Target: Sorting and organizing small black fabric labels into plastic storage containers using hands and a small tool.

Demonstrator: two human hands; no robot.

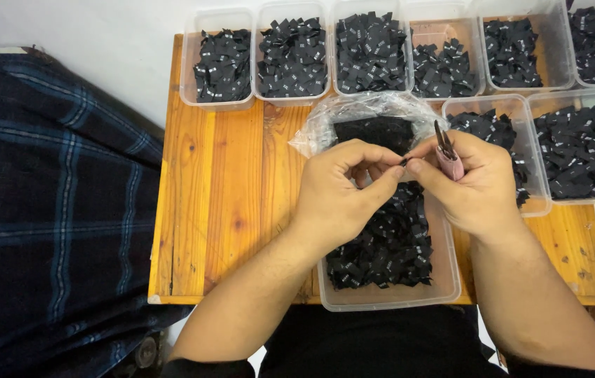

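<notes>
My left hand [343, 189] and my right hand [469, 182] meet fingertip to fingertip over a clear plastic tub [444, 280] full of small black fabric labels [385, 245]. Between the thumbs and forefingers of both hands I pinch one small black label [404, 161]. My right hand also holds a small pair of snips with a pink handle [448, 157], its dark blades pointing up. Just beyond my hands lies a crumpled clear plastic bag [374, 108] with black material inside.
A row of clear tubs [224, 66] with black labels lines the far edge of the wooden table [227, 182]. Two more tubs [581, 150] stand at the right. A dark blue checked cloth [52, 196] covers the area at the left.
</notes>
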